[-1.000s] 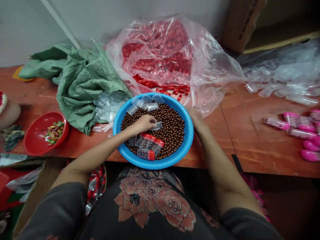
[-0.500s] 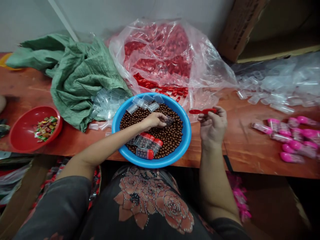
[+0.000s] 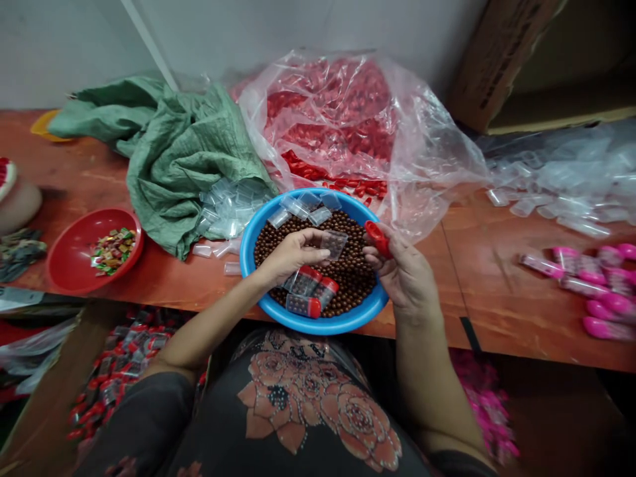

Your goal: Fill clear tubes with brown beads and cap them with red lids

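My left hand (image 3: 294, 257) pinches a clear plastic tube (image 3: 334, 245) over a blue basin (image 3: 250, 250) of round brown balls (image 3: 355, 281). Whether the tube has balls inside is hard to make out. At the basin's right rim, my right hand (image 3: 408, 270) grips a red plastic cap (image 3: 378, 238) between thumb and fingers, close to the tube but apart from it. Several red-capped tubes (image 3: 303, 305) filled with balls lie in the front of the basin. Some bare clear tubes (image 3: 319, 216) rest on the balls along its back rim.
A clear bag of red caps (image 3: 332, 132) stands behind the basin. Left are a green sack (image 3: 183, 165) with clear tubes spilling out and a red bowl (image 3: 64, 255) of wrapped sweets. Pink-capped tubes (image 3: 603, 291) lie right. A box of red-capped tubes (image 3: 122, 364) sits below.
My left hand has lifted the clear tube up from the balls. My right hand has brought the red cap left and turned it, so both hands are closer together. The view has shifted slightly.
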A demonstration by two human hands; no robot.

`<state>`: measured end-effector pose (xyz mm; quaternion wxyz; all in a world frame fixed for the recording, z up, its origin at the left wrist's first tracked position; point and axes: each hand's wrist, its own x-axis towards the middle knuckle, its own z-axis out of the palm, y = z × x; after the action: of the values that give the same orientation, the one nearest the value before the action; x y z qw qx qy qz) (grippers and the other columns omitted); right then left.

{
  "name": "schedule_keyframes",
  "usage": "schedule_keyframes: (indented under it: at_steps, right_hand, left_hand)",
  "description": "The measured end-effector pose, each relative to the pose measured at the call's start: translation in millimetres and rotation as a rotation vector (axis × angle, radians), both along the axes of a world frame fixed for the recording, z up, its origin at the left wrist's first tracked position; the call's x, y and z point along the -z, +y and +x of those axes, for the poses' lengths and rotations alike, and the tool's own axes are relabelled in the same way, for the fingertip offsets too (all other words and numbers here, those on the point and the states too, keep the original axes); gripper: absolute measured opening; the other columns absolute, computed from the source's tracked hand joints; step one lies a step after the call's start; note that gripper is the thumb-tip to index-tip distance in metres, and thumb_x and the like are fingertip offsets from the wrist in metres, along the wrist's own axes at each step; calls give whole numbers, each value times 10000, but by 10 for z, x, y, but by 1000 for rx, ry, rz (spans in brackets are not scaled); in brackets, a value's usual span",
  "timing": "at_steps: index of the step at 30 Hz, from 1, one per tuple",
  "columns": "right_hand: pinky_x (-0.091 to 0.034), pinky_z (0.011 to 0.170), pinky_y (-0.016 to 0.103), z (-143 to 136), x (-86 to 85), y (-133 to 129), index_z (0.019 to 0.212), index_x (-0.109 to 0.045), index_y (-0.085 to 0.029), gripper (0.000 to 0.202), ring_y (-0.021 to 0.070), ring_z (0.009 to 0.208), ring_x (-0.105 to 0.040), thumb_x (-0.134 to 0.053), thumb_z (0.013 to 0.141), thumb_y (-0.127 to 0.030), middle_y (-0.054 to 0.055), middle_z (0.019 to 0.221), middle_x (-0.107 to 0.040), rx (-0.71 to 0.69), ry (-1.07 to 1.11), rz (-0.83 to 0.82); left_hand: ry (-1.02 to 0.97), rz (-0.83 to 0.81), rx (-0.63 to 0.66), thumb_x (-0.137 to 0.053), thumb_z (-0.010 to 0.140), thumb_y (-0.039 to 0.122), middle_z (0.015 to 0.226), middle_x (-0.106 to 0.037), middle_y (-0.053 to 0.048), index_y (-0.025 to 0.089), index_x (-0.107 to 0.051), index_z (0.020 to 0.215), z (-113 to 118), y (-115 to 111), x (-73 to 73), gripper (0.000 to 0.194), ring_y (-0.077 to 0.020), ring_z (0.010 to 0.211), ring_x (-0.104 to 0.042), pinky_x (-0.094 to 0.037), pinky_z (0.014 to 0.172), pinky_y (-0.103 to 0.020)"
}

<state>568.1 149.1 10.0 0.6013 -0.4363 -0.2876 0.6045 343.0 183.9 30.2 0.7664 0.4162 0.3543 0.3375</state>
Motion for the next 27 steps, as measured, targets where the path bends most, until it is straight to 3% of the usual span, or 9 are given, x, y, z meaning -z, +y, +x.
schedule_keyframes:
  at_steps: [6,13,16,20,27]
  right_hand:
    - [-590,644,220,-249,-27,3,1055,-757,-329,247,90,725,-672,-765,810,-354,-20,956,-758,-64,-161,88]
    - [-602,664,236,-417,-162,-42,1168,-702,-336,330,102,745,-694,-730,843,-384,-18,982,-748,-107,-208,59]
    - [-627,742,261,-402,-185,-30,1201,-671,-334,368,119,801,-726,-717,848,-425,-18,987,-752,-134,-137,28]
    - [-606,892,270,-387,-195,-47,1143,-693,-316,386,138,975,-729,-797,771,-331,-18,1105,-750,-110,-96,12]
    - [-588,745,280,-510,-160,-119,1134,-717,-293,287,118,805,-701,-657,900,-447,15,1077,-769,-2,-240,65]
  left_hand:
    - [-2,40,-27,-786,727,208,1171,-718,-102,157,-707,1138,-119,-142,-62,422,-180,997,-678,-538,926,-362]
    - [77,113,-8,-771,767,283,1165,-731,-95,168,-735,1116,-201,-262,-31,369,-193,1035,-672,-534,898,-336]
    - [45,74,-16,-770,772,291,1147,-741,-90,180,-738,1129,-236,-282,-11,376,-179,996,-683,-539,862,-312]
    - [-34,-57,-31,-755,771,284,1102,-756,-105,159,-747,1120,-275,-303,-38,370,-181,953,-702,-548,861,-323]
    - [-112,-171,-56,-751,738,243,1014,-772,-117,123,-754,1088,-301,-320,-63,371,-170,837,-723,-560,823,-318]
